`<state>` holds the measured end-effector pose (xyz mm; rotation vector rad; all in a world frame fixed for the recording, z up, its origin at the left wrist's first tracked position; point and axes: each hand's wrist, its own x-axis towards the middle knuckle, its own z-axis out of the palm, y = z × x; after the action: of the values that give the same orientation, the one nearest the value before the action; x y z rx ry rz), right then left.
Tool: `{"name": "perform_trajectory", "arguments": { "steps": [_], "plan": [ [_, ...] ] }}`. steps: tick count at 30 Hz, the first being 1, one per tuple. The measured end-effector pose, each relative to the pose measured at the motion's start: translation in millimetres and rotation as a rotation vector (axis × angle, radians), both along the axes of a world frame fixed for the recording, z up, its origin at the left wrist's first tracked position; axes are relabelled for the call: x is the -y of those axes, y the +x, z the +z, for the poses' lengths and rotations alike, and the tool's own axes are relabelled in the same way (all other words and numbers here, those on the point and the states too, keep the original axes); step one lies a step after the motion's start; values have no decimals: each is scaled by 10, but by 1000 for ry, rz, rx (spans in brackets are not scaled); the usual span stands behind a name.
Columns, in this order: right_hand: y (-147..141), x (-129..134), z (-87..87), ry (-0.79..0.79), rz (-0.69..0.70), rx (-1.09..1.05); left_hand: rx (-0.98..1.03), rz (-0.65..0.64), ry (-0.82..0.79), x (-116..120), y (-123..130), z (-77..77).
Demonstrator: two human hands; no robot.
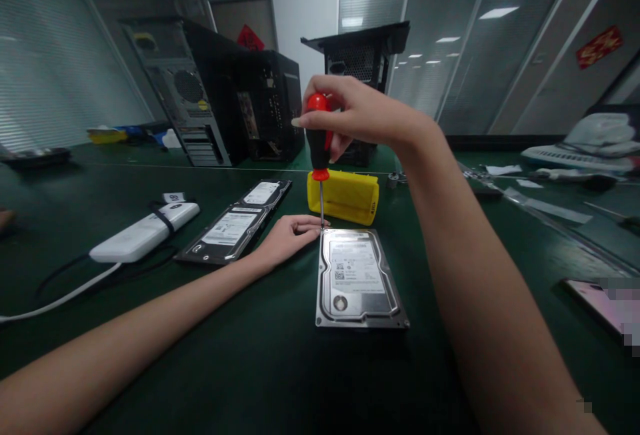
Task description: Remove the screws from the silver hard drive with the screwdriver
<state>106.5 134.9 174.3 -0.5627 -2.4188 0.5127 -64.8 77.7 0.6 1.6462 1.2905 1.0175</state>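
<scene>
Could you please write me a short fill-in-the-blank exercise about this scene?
1. The right hand grips a red-and-black ____.
2. The left hand is by the silver hard drive, near its far ____ corner.
3. The plastic bin just beyond that drive is ____ in color.
4. The tabletop is dark ____.

Missing words: screwdriver; left; yellow; green.

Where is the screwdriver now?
In the head view's centre, the right hand holds the screwdriver, tip at the far left corner of the silver hard drive.
</scene>
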Motion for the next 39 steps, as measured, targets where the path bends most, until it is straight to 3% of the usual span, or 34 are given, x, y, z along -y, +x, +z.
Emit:
{"name": "perform_trajectory", "arguments": {
  "steps": [17,26,39],
  "plan": [
    [-139,8,-79,71,-49,-32,7,-9,16,0,7,6],
    [-163,45,-50,-18,-137,-44,-2,-17,27,-22,-25,-38],
    [-117,-46,-56,-20,-31,-104,4,3,17,-13,8,-9]
  ]
}}
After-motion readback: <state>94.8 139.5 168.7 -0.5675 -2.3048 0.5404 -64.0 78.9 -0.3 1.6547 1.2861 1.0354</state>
